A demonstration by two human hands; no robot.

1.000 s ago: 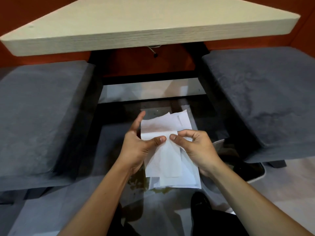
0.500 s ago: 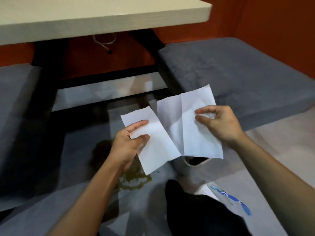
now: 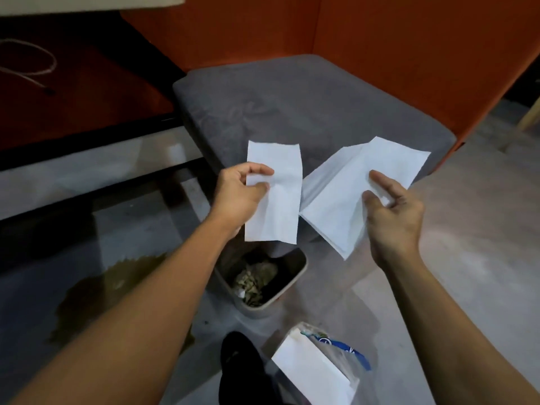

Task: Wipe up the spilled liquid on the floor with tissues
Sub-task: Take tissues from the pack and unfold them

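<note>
Tissues sit nearest the camera as a white stack in a clear pack (image 3: 317,372) with blue print, lying on the floor (image 3: 467,258) at the bottom edge beside a black shoe (image 3: 236,358). To the left of the shoe, a yellow-brown puddle (image 3: 117,287) spreads over the grey floor, partly covered by the left forearm. Just beyond the shoe stands a small bin (image 3: 292,283) with crumpled, stained paper inside.

Both bare forearms reach forward and up from the lower corners, over the bin. The left hand (image 3: 238,195) is turned with its back to the camera, thumb and forefinger pinching the left edge of a narrow folded tissue (image 3: 277,206) that hangs upright. The right hand (image 3: 394,214) is raised palm inward, its fingers loosely bent around the near edge of a wider tissue (image 3: 350,191) that fans up and to the right; it appears to hold the sheet between thumb and fingers, though the contact itself is hidden behind the hand. The two sheets nearly meet at their inner edges.

Behind them is a grey cushioned seat (image 3: 292,106), backed by an orange wall (image 3: 409,54). At far left a pale cord (image 3: 35,68) loops under the corner of a light tabletop (image 3: 87,4).
</note>
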